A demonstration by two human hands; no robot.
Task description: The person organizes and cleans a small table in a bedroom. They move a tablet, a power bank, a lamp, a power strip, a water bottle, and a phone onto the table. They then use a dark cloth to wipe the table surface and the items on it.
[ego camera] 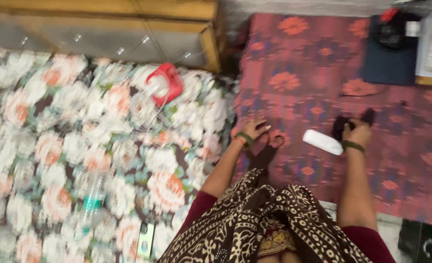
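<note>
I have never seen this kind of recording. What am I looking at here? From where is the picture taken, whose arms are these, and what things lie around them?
There is no machine here. A person wears a camera on the head, so the one picture looks down along their own body and two bare arms.

The left hand rests open on the red patterned mat, beside a dark object that is too blurred to identify. The right hand grips something dark; what it is cannot be told either. A white oblong object lies on the mat just beside that hand.

To the left lies a floral cloth. On it are a red and white device with thin wires, a clear plastic bottle lying down, and a small flat card-like item.
</note>
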